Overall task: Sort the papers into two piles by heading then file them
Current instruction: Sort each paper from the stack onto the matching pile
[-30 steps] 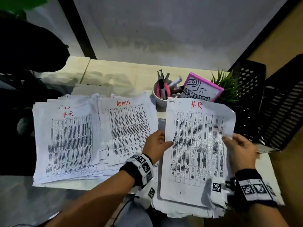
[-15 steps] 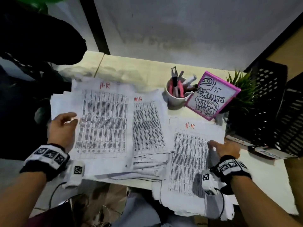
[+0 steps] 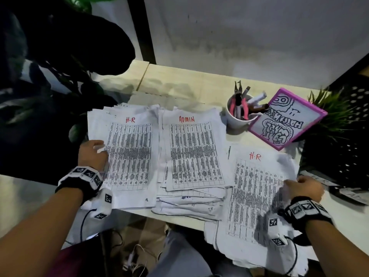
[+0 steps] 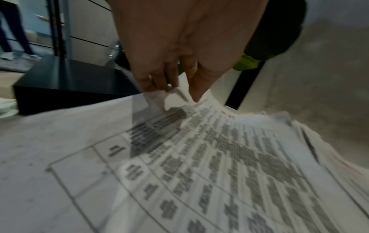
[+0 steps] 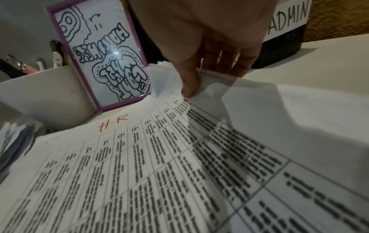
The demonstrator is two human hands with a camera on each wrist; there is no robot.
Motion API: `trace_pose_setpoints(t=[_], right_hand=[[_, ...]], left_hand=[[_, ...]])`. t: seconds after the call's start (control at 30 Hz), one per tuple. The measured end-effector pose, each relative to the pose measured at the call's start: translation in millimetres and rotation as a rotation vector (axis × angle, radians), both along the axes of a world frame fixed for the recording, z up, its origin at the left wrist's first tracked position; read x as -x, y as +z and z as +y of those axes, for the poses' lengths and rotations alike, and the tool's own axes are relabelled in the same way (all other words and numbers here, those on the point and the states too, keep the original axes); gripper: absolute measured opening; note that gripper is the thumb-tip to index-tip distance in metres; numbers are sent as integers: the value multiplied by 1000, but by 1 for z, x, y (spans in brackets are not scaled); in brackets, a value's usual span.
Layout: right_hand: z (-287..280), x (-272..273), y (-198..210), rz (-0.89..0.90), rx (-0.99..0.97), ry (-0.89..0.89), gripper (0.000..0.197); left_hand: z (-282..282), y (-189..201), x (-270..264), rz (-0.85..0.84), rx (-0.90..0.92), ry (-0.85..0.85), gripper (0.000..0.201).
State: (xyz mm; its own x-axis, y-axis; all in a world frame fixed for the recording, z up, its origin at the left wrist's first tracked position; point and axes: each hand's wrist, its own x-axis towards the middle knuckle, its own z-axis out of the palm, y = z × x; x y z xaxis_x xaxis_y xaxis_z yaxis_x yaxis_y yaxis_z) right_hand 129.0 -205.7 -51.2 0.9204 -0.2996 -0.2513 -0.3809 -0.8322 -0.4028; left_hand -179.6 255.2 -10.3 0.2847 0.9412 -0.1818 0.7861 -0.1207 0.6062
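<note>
Three paper stacks lie on the table. The left pile [image 3: 129,152] has a top sheet [image 4: 209,149] headed H.R in red, and the middle pile [image 3: 191,152] is headed ADMIN. The right stack [image 3: 257,196] overhangs the front edge, and its top sheet [image 5: 139,165] also reads H.R. My left hand [image 3: 93,154] sits at the left pile's left edge and pinches the top sheet's margin between thumb and fingers [image 4: 155,82]. My right hand [image 3: 301,188] holds the right stack's top sheet at its right edge, thumb [image 5: 189,85] on top and fingers beneath.
A white cup [image 3: 239,118] of pens and pliers and a pink-framed drawing [image 3: 285,120] stand behind the right stack. A green plant [image 3: 329,114] and black mesh file trays [image 3: 349,152], one labelled ADMIN [image 5: 287,18], are at the right. Dark foliage fills the left.
My left hand carried an H.R sheet from the right stack across to the left pile, where it now lies flat. My right hand stayed at the right stack's edge.
</note>
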Motion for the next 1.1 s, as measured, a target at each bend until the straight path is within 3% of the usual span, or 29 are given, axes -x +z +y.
trace_pose_setpoints(t=[0.07, 0.17, 0.37, 0.47, 0.63, 0.7, 0.77, 0.87, 0.97, 1.03, 1.1], right_hand=[[-5, -3, 6, 2, -48, 15, 15], [-16, -1, 12, -47, -131, 98, 24], [-25, 8, 18, -209, -144, 379, 39], [-33, 9, 23, -263, -138, 369, 25], [-47, 17, 28, -411, -366, 333, 30], [-54, 19, 32, -323, -593, 202, 51], [-60, 25, 39, -218, -816, 74, 53], [-62, 34, 49, -85, -1088, 31, 43], [-60, 38, 53, 12, -1239, -51, 33], [-58, 35, 52, 40, -1241, -95, 35], [-59, 24, 41, 37, -1084, -117, 34]], left_hand=[[-19, 3, -17, 29, -133, 28, 38], [-58, 3, -53, -31, -93, -33, 49], [-173, 2, -134, -248, 161, -535, 48], [-223, -1, -167, -237, 275, -685, 44], [-269, -3, -198, -175, 456, -708, 49], [-275, -3, -203, -158, 460, -699, 65], [-279, -4, -203, -203, 509, -665, 72], [-280, -3, -200, -350, 633, -577, 61], [-275, -2, -193, -366, 594, -542, 30], [-273, -3, -184, -369, 619, -531, 21], [-274, -1, -176, -382, 668, -505, 15]])
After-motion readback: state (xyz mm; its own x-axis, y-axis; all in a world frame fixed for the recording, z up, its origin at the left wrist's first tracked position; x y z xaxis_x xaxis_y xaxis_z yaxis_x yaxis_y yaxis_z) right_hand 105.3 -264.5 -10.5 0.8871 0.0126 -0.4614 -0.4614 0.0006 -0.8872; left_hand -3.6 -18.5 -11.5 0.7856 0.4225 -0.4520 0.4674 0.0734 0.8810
